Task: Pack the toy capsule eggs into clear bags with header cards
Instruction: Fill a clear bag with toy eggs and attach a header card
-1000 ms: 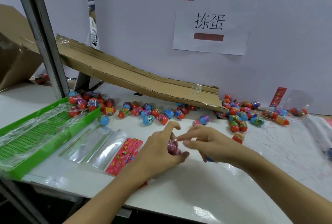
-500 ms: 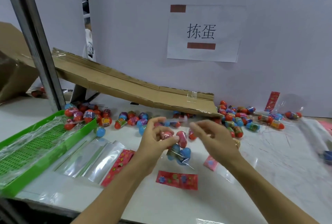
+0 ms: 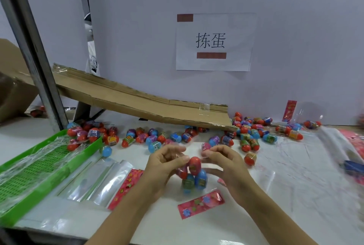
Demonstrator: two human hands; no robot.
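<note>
Since the earlier frame your left hand (image 3: 164,163) and right hand (image 3: 220,161) have risen, both pinching the mouth of the bag (image 3: 194,178) of eggs hanging above the bench (image 3: 295,176); a loosened pinch would spill them.

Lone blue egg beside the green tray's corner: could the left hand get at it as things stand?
Probably not yet: the path over the table looks open, but the left hand is pinching the bag of eggs, so it isn't free for the blue egg.
</note>
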